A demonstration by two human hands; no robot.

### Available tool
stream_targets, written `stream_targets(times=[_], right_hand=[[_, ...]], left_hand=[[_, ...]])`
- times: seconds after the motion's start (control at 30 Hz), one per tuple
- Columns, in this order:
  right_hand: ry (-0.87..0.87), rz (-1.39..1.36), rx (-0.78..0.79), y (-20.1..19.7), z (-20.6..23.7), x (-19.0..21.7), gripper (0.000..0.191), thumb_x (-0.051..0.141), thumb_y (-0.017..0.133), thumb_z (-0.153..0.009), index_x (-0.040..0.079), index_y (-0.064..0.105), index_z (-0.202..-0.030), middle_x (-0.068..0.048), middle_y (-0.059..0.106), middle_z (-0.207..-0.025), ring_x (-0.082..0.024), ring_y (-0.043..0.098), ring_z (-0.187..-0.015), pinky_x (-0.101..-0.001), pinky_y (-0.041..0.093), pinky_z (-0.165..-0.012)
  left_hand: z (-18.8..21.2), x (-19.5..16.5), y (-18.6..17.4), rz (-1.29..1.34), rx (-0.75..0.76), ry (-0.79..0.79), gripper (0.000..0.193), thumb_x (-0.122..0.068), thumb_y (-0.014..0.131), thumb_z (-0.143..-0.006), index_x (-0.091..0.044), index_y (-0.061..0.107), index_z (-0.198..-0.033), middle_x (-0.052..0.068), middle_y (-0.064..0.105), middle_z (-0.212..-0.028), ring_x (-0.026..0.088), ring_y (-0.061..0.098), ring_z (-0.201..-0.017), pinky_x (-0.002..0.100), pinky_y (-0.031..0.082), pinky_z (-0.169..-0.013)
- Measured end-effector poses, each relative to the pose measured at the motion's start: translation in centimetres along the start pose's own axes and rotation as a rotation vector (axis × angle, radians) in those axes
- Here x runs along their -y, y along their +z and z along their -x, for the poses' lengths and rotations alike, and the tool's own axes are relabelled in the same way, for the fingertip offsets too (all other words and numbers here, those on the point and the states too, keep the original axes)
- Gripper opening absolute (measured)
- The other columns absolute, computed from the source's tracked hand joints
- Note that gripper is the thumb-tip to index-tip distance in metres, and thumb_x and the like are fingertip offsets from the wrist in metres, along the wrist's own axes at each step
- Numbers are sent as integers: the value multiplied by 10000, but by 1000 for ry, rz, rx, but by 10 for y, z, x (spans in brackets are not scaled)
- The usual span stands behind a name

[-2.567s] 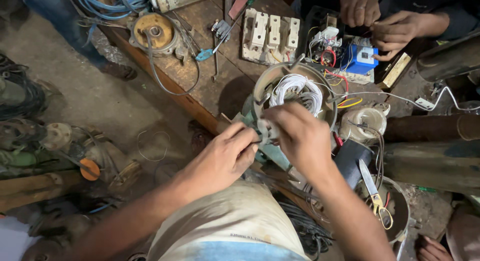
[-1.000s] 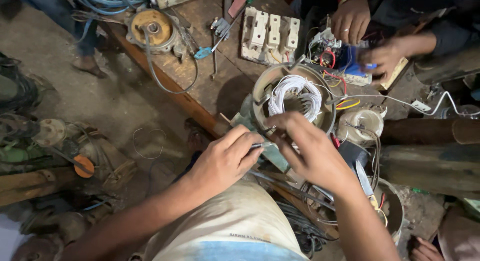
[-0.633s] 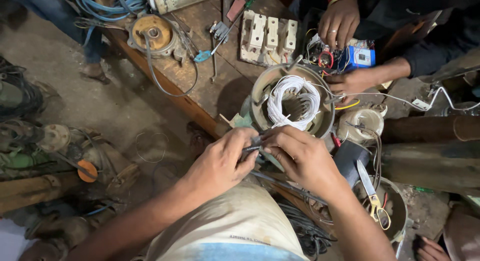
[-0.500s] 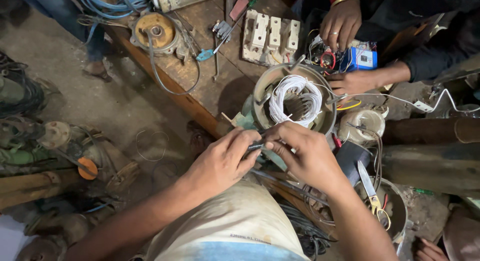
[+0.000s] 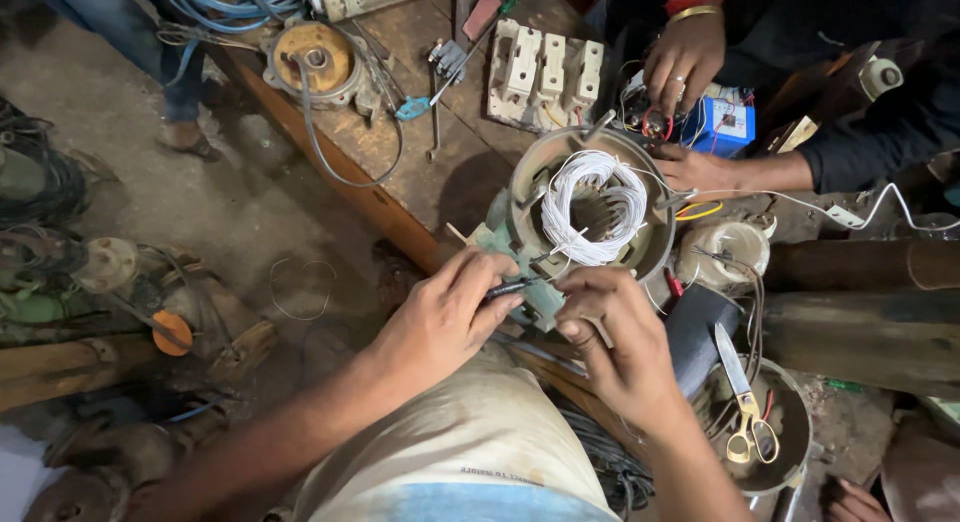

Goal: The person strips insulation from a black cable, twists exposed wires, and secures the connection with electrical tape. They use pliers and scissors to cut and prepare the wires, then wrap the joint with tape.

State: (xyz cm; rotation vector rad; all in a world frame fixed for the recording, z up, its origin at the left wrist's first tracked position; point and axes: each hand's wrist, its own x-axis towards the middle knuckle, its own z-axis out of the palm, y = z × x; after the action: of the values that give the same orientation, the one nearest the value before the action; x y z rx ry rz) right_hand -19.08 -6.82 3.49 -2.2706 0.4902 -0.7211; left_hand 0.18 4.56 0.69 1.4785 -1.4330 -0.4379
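Lower centre of the frame: both hands meet at the near rim of the motor stator [image 5: 590, 217], which sits at the counter [image 5: 440, 162] edge, bore up, so the winding is reachable from above. Left hand [image 5: 440, 322] has its fingers closed around a thin dark lead wire [image 5: 510, 287], pinching it level toward the right. Right hand [image 5: 620, 332] curls at the housing edge, fingertips bent in; whether they grip the wire's end I cannot tell. White winding coil [image 5: 595, 207] loops loose inside the bore. Lower right, yellow-handled scissors [image 5: 740, 402] rest in a bowl within reach. Upper right, another person's hands [image 5: 685, 57] work at a small blue box [image 5: 725, 127]. Upper centre: cream switch block [image 5: 545, 72].
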Motion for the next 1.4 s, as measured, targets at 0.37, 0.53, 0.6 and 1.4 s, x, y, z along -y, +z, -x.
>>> stream_targets(times=[0.37,0.53,0.6,1.4], right_hand=[[-8,325,109,12,-79,-15,148,96,765,-938,20,651,-994,-156,681,-863,-379,668,-858,-435,508,-769],[-116,193,-54,1,-38,-14,273,-33,623,-889,24,622,-1156,-148,710,-1129,-337,699,-1067,-412,552,-912],[-223,222,-20,3,-21,-18,310,-32,630,-830,33,617,-1133,-156,701,-1181,-346,689,-1129,-429,547,-932],[67,397,276,16,-81,-30,158,98,730,-814,89,723,-971,-126,709,-930,-370,689,-837,-480,544,-711]], left_hand=[[0,-7,11,-260,-27,219,200,-55,727,-937,-9,669,-1122,86,637,-1032,246,661,-890,352,575,-777],[-4,-2,7,-125,9,93,186,-108,728,-946,-3,666,-1086,108,656,-998,273,664,-842,337,554,-756],[-7,4,4,53,105,-161,176,-138,728,-945,-13,689,-1064,103,687,-929,230,673,-778,314,546,-707],[5,-7,12,-411,13,295,232,-92,670,-943,36,588,-1119,139,587,-1060,342,669,-935,411,574,-821]])
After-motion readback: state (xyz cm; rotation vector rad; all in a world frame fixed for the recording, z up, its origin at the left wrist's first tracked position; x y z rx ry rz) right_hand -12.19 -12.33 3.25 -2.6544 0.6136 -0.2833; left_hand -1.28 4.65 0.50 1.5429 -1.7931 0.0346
